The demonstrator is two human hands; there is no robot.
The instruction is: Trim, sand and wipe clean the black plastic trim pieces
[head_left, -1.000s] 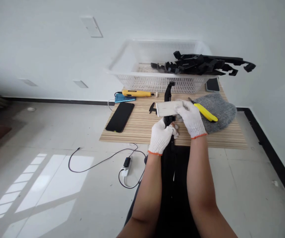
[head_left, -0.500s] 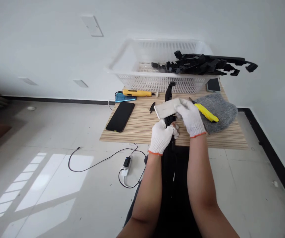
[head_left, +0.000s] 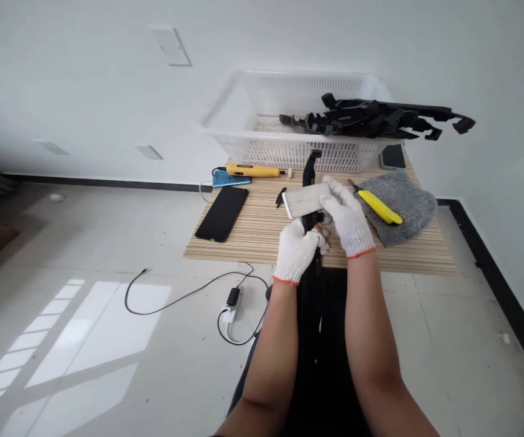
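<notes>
Both my hands wear white knit gloves. My right hand (head_left: 346, 218) is closed on the right end of a flat pale block (head_left: 306, 200), holding it across a long black plastic part (head_left: 309, 172). That part stands up from my lap over the near edge of the striped wooden table (head_left: 252, 233). My left hand (head_left: 296, 252) is wrapped round the black part just below the block. A small black piece (head_left: 281, 196) lies on the table just left of the block.
A white mesh basket (head_left: 289, 145) at the back holds several black plastic parts (head_left: 375, 118). A yellow screwdriver (head_left: 252, 171), a black phone (head_left: 222, 213), a grey cloth (head_left: 402, 203) bearing a yellow knife (head_left: 377, 206), and another phone (head_left: 392, 156) lie on the table. Cables (head_left: 189, 297) trail on the floor.
My right hand has shifted the pale block slightly, tilting its left end down and nearer the black part. My left hand has stayed put.
</notes>
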